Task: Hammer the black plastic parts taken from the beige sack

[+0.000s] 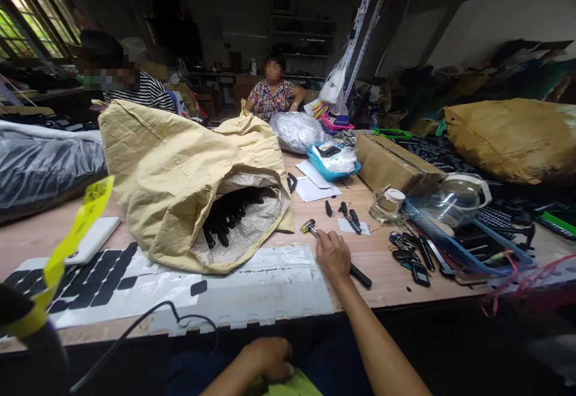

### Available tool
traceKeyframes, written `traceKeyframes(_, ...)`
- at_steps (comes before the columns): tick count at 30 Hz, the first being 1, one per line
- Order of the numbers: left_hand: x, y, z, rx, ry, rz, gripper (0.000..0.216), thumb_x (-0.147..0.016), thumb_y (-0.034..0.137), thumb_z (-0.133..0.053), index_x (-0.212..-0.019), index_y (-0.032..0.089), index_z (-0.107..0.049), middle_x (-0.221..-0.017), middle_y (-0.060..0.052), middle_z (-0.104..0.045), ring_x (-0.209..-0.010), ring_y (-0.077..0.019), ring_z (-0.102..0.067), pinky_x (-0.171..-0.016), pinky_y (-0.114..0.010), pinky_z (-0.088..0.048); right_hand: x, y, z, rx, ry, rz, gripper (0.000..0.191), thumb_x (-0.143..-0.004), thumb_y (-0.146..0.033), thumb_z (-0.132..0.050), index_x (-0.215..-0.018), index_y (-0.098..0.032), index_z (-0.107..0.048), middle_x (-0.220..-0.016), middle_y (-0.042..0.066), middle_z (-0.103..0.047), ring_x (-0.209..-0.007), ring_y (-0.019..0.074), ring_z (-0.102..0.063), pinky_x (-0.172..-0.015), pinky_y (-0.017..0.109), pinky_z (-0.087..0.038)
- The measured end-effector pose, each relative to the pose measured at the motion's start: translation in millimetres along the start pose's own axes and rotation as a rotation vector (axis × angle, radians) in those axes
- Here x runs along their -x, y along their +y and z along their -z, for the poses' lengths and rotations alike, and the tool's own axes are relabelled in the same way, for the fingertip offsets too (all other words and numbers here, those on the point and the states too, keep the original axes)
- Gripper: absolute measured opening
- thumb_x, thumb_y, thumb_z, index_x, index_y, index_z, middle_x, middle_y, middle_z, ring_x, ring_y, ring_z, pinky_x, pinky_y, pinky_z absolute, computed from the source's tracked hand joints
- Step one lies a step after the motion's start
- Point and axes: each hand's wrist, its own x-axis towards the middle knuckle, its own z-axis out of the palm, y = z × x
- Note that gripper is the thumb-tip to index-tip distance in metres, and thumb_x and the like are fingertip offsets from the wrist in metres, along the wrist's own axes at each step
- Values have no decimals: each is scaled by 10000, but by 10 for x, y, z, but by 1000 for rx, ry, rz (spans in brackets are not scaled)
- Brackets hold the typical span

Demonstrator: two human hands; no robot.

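Note:
My right hand (333, 258) is closed over a small hammer (361, 277) on the table. The hammer's metal head points to the far left of my fingers, and its black handle sticks out at the lower right. Down at my lap, my left hand (269, 357) is curled closed beside a green cloth (294, 384); whatever its fingers hold is hidden. A large beige sack (180, 168) lies left of my right hand, its mouth facing me, with several black plastic pieces (222, 222) inside. Loose black pieces (351, 216) lie beyond the hammer.
A white sheet with black stickers (99, 276) lies at the front left. On the right are a cardboard box (391, 159), a blue tray (517, 258), a glass jar (384, 207) and keys (400, 241). A blue basket (332, 174) stands farther back. Two people sit across the table.

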Motion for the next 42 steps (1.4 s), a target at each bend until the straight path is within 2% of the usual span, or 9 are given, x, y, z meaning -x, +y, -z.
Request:
traceKeyframes(4,407,458,536,65,-68,-235,260,-806,397,-605,-974,264,-753,-889,-21,-754,-797,-211,-667,-690,-281,-480,-1,23,1,4,1,7,277,-882,-156,-537,-1099,-231,-692,-825,49,-563,-793,190,-466,-672,295,-289)
traceKeyframes(7,570,618,1040,221,158,-282,252,-858,374,-556,-941,209,-728,-861,-7,-730,-781,-166,-636,-688,-233,-454,-2,33,-3,4,6,10,278,-874,-152,-543,-1096,-234,-690,-822,42,-552,-790,184,-456,-673,289,-278)
traceKeyframes(12,569,397,1680,19,892,363,268,-936,319,-461,-914,160,-676,-919,-91,-704,-842,-227,-651,-710,-293,-457,-4,7,1,2,15,8,270,-872,-151,-544,-1080,-232,-697,-816,39,-556,-784,182,-455,-674,287,-270)
traceKeyframes(16,528,174,1905,-104,1089,769,275,-942,327,-494,-1071,132,-641,-1124,-186,-662,-1033,-314,-656,-812,-362,-486,-7,-19,8,1,18,0,276,-873,-145,-536,-1081,-231,-697,-822,44,-566,-788,187,-464,-670,292,-272)
traceKeyframes(22,507,138,1890,-81,1005,871,315,-951,271,-472,-1208,107,-549,-1138,-210,-666,-1030,-342,-678,-807,-411,-507,-9,-19,11,-2,-3,4,279,-870,-147,-539,-1086,-240,-689,-832,45,-566,-793,186,-467,-677,295,-283)
traceKeyframes(27,614,135,1795,-46,1071,811,211,-927,206,-471,-1104,142,-567,-1089,-171,-678,-988,-319,-679,-787,-390,-505,-9,-17,13,2,-8,3,273,-874,-150,-534,-1081,-240,-688,-832,47,-563,-799,189,-469,-675,297,-285)
traceKeyframes(32,659,131,1581,-29,1294,410,145,-878,225,-533,-1013,205,-583,-1015,-80,-673,-914,-251,-658,-758,-341,-502,-9,-17,14,9,-3,4,275,-874,-158,-529,-1085,-234,-689,-834,50,-569,-804,194,-472,-670,297,-279)
traceKeyframes(36,458,173,1441,99,1114,5,259,-836,181,-580,-1085,222,-637,-968,-35,-700,-839,-195,-649,-762,-303,-514,-13,-19,13,0,-5,-3,282,-867,-155,-532,-1089,-236,-687,-836,50,-568,-807,195,-466,-669,296,-274)
traceKeyframes(42,74,142,1317,119,922,-43,204,-809,139,-630,-965,228,-728,-961,-36,-709,-943,-217,-641,-879,-342,-500,-28,-42,32,1,-37,-31,291,-875,-165,-526,-1108,-238,-684,-860,57,-565,-826,202,-460,-673,303,-274)
